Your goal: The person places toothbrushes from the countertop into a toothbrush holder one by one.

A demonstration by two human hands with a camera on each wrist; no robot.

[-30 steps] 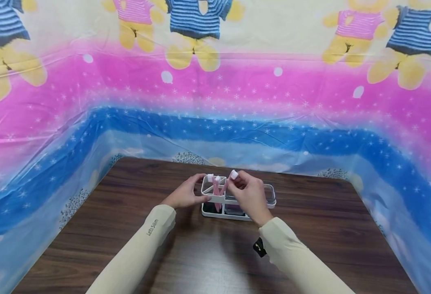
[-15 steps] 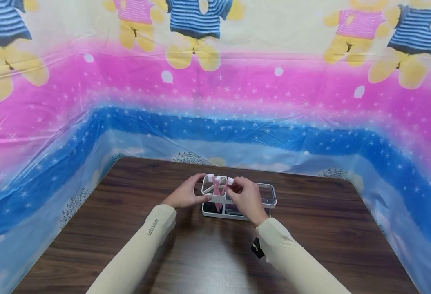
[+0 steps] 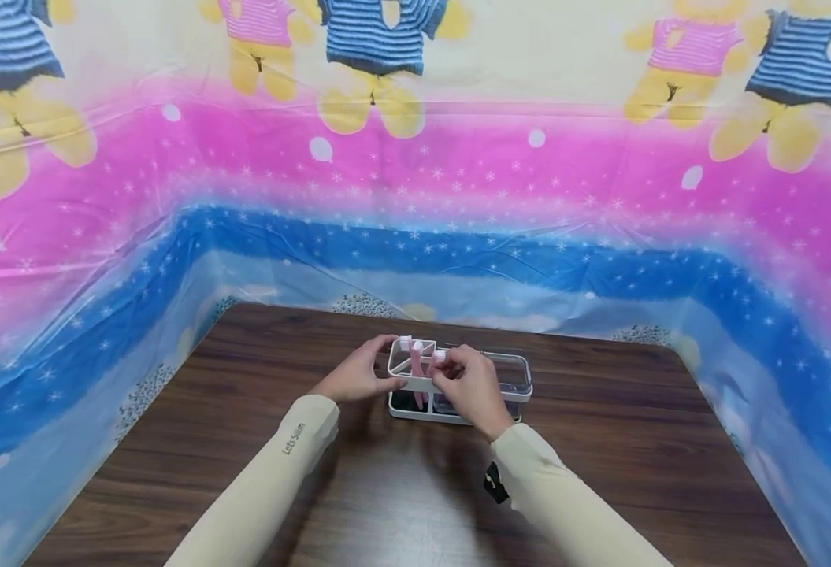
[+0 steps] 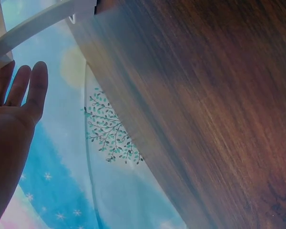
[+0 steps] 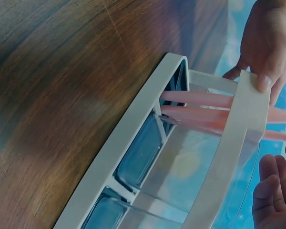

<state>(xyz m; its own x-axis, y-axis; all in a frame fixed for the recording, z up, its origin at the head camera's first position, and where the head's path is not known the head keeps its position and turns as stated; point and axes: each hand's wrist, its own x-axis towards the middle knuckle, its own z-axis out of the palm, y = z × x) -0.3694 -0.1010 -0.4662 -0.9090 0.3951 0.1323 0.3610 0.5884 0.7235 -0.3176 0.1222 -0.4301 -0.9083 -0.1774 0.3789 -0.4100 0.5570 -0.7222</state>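
Note:
A white toothbrush holder (image 3: 418, 383) with an upper rim and a lower base stands on the table. My left hand (image 3: 360, 373) holds its left end, thumb in front and fingers behind. Two pink toothbrushes (image 3: 417, 361) stand heads up in the left, divided section. Just right of them, my right hand (image 3: 475, 390) pinches a third pink toothbrush (image 3: 439, 357) near its white head. In the right wrist view, pink handles (image 5: 195, 98) run from the upper rim (image 5: 252, 102) down to the base, and the left thumb lies on that rim.
Clear cups (image 3: 510, 370) sit in the holder's right part. The brown wooden table (image 3: 245, 449) extends around it. A printed cloth (image 3: 458, 244) hangs behind the table and along its sides.
My right hand has moved left and down with its toothbrush, whose head now sits lower and closer to the other two. My left hand has stayed on the holder.

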